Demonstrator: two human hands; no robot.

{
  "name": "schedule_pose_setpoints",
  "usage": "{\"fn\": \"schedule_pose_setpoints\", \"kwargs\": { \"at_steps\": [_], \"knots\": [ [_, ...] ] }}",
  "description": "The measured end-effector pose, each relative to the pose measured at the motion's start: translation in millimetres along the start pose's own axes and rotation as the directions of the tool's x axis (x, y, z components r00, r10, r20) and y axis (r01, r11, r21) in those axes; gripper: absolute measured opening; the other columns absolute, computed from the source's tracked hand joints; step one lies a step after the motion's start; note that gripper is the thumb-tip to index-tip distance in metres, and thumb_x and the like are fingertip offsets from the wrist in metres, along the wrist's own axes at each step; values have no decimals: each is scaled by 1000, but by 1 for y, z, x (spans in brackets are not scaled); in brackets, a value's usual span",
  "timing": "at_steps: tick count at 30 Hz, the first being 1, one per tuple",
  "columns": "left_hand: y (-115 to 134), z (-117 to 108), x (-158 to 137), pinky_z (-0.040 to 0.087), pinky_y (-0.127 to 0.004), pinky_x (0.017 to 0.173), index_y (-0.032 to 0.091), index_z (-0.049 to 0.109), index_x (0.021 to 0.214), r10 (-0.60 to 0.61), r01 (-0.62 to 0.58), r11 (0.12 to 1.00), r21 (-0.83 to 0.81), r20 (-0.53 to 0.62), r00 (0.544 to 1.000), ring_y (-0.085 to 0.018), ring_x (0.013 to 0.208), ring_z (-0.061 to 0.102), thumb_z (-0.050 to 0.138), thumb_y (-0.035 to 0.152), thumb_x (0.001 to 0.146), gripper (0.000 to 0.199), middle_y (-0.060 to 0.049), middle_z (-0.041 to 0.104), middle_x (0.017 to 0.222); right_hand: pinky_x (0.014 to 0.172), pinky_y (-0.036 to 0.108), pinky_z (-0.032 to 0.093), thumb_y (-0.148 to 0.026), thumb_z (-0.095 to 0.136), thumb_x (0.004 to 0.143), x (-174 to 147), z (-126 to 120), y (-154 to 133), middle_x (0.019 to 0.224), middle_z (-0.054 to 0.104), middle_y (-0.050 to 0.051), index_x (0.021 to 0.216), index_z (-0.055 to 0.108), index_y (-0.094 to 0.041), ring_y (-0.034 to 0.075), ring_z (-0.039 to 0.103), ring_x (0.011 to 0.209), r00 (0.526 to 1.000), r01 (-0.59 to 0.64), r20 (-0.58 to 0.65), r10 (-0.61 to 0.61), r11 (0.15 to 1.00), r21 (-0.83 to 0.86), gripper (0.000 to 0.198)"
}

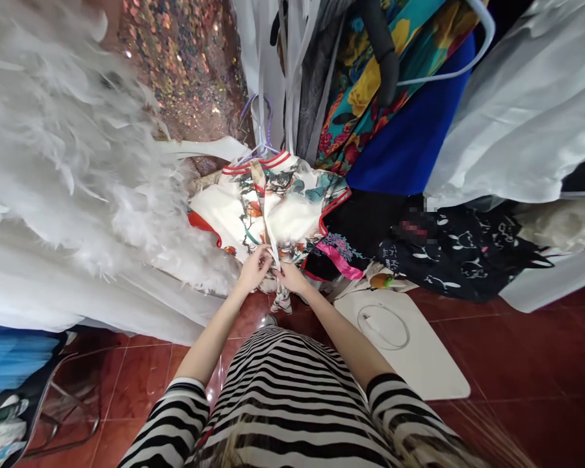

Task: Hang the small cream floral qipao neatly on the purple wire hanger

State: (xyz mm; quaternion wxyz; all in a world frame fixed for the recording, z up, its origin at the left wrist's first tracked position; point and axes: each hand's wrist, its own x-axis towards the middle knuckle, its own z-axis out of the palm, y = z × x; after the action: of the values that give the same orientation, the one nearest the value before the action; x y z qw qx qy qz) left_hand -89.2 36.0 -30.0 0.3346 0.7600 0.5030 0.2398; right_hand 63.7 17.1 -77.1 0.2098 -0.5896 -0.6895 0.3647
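Observation:
A white sleeveless garment (292, 218) with a floral print and red-striped collar and armholes hangs in front of me on a purple hanger (269, 123). Its front opening runs down the middle. My left hand (256, 265) is closed on the left edge of that opening, low on the front. Opposite it, my right hand (290, 276) pinches the right edge, its fingers curled around the cloth. The two hands are close together, with a pale strip of the placket between them. Whether a button or snap lies under the fingertips is too small to make out.
White feathered clothing (141, 188) crowds the left, beside a sequined dress (185, 71). On the right hang a blue garment (414, 130), white satin (531, 110) and a black printed bag (468, 253). A white board (419, 364) with a coiled cable lies on red floor tiles (531, 351). A folding chair (53, 416) stands lower left.

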Motion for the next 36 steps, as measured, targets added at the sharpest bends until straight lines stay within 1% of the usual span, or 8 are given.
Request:
{"fn": "schedule_pose_setpoints", "kwargs": {
  "at_steps": [3,7,10,15,19,25,30,36],
  "knots": [
    [-10,6,-14,53,-24,81,19,56,110,25,-24,1000,20,-28,999,-15,98,68,47,15,91,21,-7,69,108,76,34,53,-18,52,89,0,-2,8,81,71,6,87,64,-19,23,68,78,999,42,-2,-42,996,75,11],
    [-18,20,-29,55,-27,83,21,60,91,-17,11,997,72,73,997,-18,93,68,61,16,83,10,-4,70,95,72,33,51,-22,54,87,2,-5,10,72,65,1,73,55,-22,21,64,72,995,100,-8,-100,981,167,14],
    [-20,36,-35,55,-30,84,20,62,92,-87,73,990,119,120,989,-22,89,69,73,19,75,20,-4,71,89,70,32,49,-25,55,86,1,-5,6,67,61,-1,68,50,-23,20,60,67,989,144,-15,-145,964,222,19],
    [-16,58,-33,54,-32,82,17,63,93,-201,185,971,153,95,975,-24,85,71,62,20,86,8,-9,72,82,69,33,47,-38,59,87,-3,-8,-1,66,55,-2,67,46,-24,18,55,66,978,206,-41,-202,937,282,28],
    [-10,57,-31,54,-33,84,17,65,87,-203,194,976,100,89,975,-23,84,70,56,17,87,9,-9,73,85,69,34,50,-44,63,85,-10,-14,5,72,56,-2,77,47,-25,19,55,67,974,222,-41,-221,921,321,26],
    [-3,52,-44,54,-30,86,17,67,96,-172,174,984,-28,74,982,-19,88,68,54,13,85,18,-5,74,96,73,37,55,-36,66,83,-29,-4,26,84,61,2,84,49,-25,20,61,76,969,198,65,-239,906,373,21],
    [-1,57,-57,53,-27,77,16,64,84,-192,197,978,-72,62,979,-17,78,65,54,12,82,11,-2,70,81,70,36,56,-27,66,82,-39,5,39,78,66,1,84,55,-24,20,64,71,947,171,186,-263,900,400,12],
    [5,57,-65,50,-26,72,19,59,84,-240,239,970,-37,-25,970,-17,71,60,51,15,85,10,0,61,72,68,33,54,-20,66,75,-41,-9,51,73,66,1,80,60,-23,20,64,69,952,164,177,-249,905,393,8]
  ]
}}
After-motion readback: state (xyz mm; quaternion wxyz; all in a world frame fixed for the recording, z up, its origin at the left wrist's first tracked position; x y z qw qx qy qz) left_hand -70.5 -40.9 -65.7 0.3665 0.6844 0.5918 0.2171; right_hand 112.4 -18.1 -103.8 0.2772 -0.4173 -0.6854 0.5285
